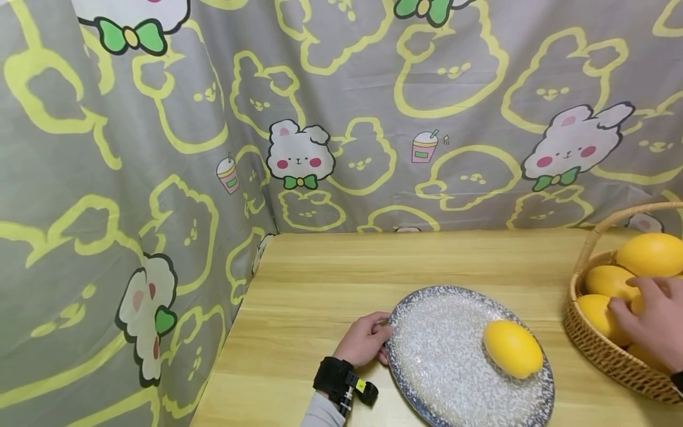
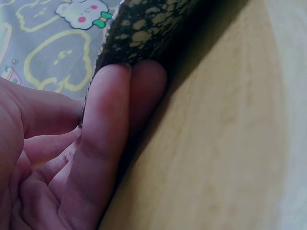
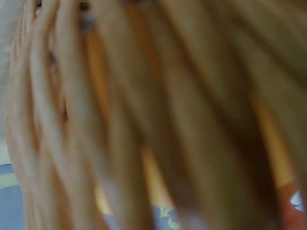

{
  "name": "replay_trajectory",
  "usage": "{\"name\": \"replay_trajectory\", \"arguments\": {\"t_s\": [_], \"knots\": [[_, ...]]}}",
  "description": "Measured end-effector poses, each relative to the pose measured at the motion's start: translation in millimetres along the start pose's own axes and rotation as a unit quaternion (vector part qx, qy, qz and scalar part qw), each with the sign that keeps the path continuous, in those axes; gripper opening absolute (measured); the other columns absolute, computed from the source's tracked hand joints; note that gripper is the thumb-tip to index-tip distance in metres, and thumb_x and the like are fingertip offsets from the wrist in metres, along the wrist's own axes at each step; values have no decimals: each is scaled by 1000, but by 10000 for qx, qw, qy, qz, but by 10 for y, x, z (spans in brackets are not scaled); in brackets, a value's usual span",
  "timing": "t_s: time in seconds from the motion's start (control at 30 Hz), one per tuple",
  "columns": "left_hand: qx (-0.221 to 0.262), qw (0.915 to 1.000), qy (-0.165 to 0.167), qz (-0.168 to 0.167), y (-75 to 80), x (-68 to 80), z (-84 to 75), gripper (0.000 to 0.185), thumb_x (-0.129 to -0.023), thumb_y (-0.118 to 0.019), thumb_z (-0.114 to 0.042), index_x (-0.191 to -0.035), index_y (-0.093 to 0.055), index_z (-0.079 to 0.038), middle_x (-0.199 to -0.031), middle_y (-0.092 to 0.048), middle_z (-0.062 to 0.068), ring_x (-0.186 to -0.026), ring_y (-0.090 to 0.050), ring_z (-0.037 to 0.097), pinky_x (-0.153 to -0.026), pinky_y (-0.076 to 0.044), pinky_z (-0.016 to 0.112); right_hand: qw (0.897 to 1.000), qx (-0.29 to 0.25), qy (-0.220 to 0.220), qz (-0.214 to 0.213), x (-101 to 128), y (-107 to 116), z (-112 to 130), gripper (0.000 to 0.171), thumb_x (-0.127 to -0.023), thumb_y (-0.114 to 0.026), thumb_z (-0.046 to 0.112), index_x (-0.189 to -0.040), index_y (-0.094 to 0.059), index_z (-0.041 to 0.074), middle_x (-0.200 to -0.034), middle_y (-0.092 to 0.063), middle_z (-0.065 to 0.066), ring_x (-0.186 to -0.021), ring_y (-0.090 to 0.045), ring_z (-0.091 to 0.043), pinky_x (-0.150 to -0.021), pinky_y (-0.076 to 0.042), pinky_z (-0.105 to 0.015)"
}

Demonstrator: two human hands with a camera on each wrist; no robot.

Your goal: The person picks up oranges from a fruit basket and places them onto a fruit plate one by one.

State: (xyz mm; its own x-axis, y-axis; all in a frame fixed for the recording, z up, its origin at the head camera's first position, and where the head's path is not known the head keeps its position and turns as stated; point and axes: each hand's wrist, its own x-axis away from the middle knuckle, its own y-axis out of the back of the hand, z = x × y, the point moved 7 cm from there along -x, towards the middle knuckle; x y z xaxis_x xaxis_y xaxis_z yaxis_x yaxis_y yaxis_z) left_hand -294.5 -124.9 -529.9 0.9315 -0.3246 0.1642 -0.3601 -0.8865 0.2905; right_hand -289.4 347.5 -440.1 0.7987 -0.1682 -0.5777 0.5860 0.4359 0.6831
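Observation:
A speckled grey-blue plate (image 1: pixel 443 356) lies on the wooden table (image 1: pixel 331 279) with one yellow lemon (image 1: pixel 512 349) on its right half. My left hand (image 1: pixel 381 341) grips the plate's left rim. In the left wrist view its fingers (image 2: pixel 105 134) lie curled under the plate's dark underside (image 2: pixel 148 28). At the right edge, my right hand (image 1: pixel 632 302) reaches into a wicker basket (image 1: pixel 597 350), fingers curled over a lemon (image 1: pixel 603 314) among several others. The right wrist view shows only the blurred basket weave (image 3: pixel 144 120) close up.
A grey curtain (image 1: pixel 160 178) printed with yellow rabbit outlines hangs behind and to the left of the table. The basket's handle (image 1: pixel 613 222) arches over the fruit. Bare tabletop stretches between the plate and the curtain.

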Motion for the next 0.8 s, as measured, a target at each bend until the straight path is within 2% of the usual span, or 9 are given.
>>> {"name": "replay_trajectory", "arguments": {"t_s": [0.1,0.33,0.5,0.8], "knots": [[-83,10000,-3,2,6,-13,-15,44,-106,-59,-24,-147,-56,-11,-68,-62,-2,-50,-64,9,-53,-58,27,10000,73,35,-5,9,5,6,39,-88,-48,12,-107,-50,-22,-111,-42,-49,-113,-33,-62,-93,-25,-74],[-227,9997,35,91,19,3,-32,45,-106,-58,-23,-149,-54,-10,-69,-66,0,-48,-63,9,-52,-57,28,9977,607,-58,304,-7,-8,-1,40,-91,-50,17,-107,-53,-20,-117,-41,-49,-113,-38,-62,-96,-29,-73],[-587,9979,198,165,5,-17,-70,45,-107,-56,-26,-150,-53,-11,-69,-67,-1,-46,-62,10,-49,-55,27,9972,687,-52,278,-12,4,-15,39,-90,-51,16,-105,-53,-20,-116,-42,-48,-112,-38,-61,-97,-29,-73],[-1168,9925,317,148,-35,-83,-153,41,-109,-51,-26,-146,-54,-9,-56,-62,3,-36,-55,12,-39,-54,30,9967,714,-81,365,-5,13,-38,39,-88,-53,17,-104,-54,-19,-115,-43,-48,-113,-37,-62,-101,-26,-74]]}}
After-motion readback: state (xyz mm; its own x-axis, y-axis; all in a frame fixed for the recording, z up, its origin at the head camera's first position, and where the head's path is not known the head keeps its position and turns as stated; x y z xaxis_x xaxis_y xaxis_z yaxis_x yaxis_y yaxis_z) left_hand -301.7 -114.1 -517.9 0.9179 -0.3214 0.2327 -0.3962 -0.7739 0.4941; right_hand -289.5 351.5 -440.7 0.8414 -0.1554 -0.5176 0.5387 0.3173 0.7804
